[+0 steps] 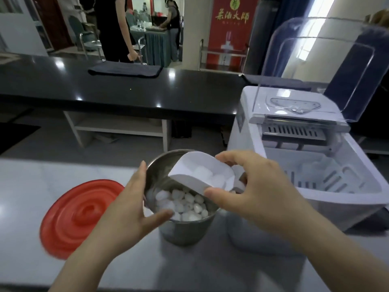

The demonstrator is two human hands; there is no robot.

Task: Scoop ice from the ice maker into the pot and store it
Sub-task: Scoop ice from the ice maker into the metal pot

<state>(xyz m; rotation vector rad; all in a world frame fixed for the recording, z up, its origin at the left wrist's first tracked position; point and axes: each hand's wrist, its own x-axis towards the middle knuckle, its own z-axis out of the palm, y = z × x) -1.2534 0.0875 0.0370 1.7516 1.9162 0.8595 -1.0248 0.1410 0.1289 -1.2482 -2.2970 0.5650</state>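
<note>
Centrally, the right hand (pixel 259 192) grips a white scoop (pixel 187 165) of ice (pixel 208 175) tilted over the pot (pixel 185 230); the left hand (pixel 128 207), fingers (pixel 140 175) straight, seemingly touches its rim.

The pot (pixel 185 230) is brushed metal with a dull sheen; the scoop (pixel 185 175) is smooth matt white plastic. The red lid (pixel 77 216) is glossy ridged plastic. The ice maker (pixel 246 119) has a glossy white plastic body and a clear plastic cover (pixel 315 60). The pale counter (pixel 42 182) is smooth, faintly veined; the far black counter (pixel 189 89) is polished
</note>
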